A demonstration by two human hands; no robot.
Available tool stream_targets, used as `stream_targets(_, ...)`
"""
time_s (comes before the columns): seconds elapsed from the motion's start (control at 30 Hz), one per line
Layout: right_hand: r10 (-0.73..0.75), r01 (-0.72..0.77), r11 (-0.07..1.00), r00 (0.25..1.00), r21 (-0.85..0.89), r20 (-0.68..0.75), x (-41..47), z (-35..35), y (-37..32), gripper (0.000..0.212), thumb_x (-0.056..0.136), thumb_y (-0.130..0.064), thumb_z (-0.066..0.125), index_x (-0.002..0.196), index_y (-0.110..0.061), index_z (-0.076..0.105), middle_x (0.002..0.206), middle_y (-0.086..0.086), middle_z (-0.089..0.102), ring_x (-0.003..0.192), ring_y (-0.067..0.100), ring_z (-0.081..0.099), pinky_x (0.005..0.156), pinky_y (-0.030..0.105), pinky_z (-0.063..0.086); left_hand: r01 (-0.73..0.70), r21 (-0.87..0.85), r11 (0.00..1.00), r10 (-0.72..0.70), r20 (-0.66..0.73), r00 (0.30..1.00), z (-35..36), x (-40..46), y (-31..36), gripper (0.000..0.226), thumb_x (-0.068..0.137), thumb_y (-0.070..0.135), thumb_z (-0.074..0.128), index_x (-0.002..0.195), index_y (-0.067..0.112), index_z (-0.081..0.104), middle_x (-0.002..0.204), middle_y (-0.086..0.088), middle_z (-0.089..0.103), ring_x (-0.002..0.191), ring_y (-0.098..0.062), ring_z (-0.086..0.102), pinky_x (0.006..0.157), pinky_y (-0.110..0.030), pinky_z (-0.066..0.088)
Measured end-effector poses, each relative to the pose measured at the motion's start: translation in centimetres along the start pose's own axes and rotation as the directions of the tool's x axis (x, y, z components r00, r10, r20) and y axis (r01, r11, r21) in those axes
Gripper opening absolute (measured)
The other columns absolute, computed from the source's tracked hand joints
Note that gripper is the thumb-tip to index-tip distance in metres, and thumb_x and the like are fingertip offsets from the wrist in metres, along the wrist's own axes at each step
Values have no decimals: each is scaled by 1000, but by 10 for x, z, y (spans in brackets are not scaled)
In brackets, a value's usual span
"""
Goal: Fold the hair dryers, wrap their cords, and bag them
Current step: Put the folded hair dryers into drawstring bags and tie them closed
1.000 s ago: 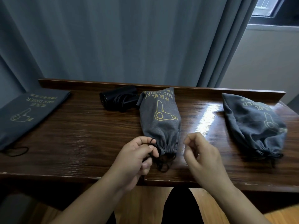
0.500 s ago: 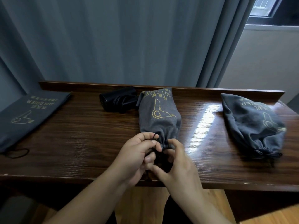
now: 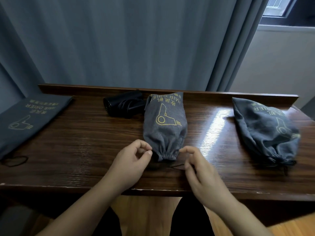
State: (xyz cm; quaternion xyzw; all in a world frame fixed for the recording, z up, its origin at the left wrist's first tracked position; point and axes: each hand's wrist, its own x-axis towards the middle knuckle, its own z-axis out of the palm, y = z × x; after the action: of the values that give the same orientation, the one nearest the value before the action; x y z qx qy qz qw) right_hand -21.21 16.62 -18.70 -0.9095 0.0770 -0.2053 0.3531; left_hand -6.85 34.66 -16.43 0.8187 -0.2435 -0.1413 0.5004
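Both forearms reach up from the near edge over the dark brown wooden counter [image 3: 85,142]. The left hand [image 3: 131,160] has its fingers curled, thumb and forefinger pressed together in a pinching grip just left of the cinched mouth of the middle grey drawstring fabric bag printed with a yellow hair-dryer outline [image 3: 164,126]. Whether that pinch holds the cord I cannot tell. The right hand [image 3: 199,171] hovers just right of the mouth with fingers loosely curled and apart, grip clamped on nothing visible; a thin black drawstring [image 3: 177,166] lies on the counter between the hands. Farther right lies a second filled grey bag [image 3: 265,132], mouth gathered. At far left lies a flat grey bag [image 3: 25,116]. Beyond the middle bag rests a black folded hair dryer with wrapped cord [image 3: 124,104]
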Motion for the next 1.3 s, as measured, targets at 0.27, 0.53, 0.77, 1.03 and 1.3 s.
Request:
stream_targets(0.27,0,73,842,991,-535,134,12,-66,48,16,95,-12,55,98,-25,63,87,-14,61,96,15,52,78,29,46,-276,608,745,253,125,959,-25,-1,-17,53,90,66,29,88,32,70,73,16,63,72,-4,60,65,-33,50)
stream_targets(0.53,2,-14,860,1000,-510,-24,15,-44,32,28,81,-44,53,100,-24,62,121,-2,52,121,22,45,100,34,38,-411,651,638,332,249,910,-18,-1,-22,55,88,72,37,106,32,70,106,14,53,110,-8,48,99,-34,38)
stream_targets(0.77,12,22,952,994,-304,109,20,9,3,77,79,-59,65,143,-29,34,109,-20,49,119,8,47,106,29,41,-410,638,652,329,249,911,6,0,-17,44,84,65,43,98,32,69,103,15,59,106,-10,50,99,-38,42)
stream_targets(1.03,87,-87,996,996,-12,-15,20,17,-2,48,94,-16,66,111,-45,32,88,-14,59,87,5,61,78,24,45,-278,212,937,264,96,960,6,-5,3,6,91,23,72,87,27,74,66,28,62,76,8,59,69,-10,40)
stream_targets(1.3,-32,42,920,999,-390,32,18,-11,-12,19,95,-52,46,85,-37,42,81,-14,46,74,7,55,61,23,31,-252,29,967,251,58,966,-7,-6,7,16,87,28,75,72,31,73,64,17,67,61,2,61,60,-11,40)
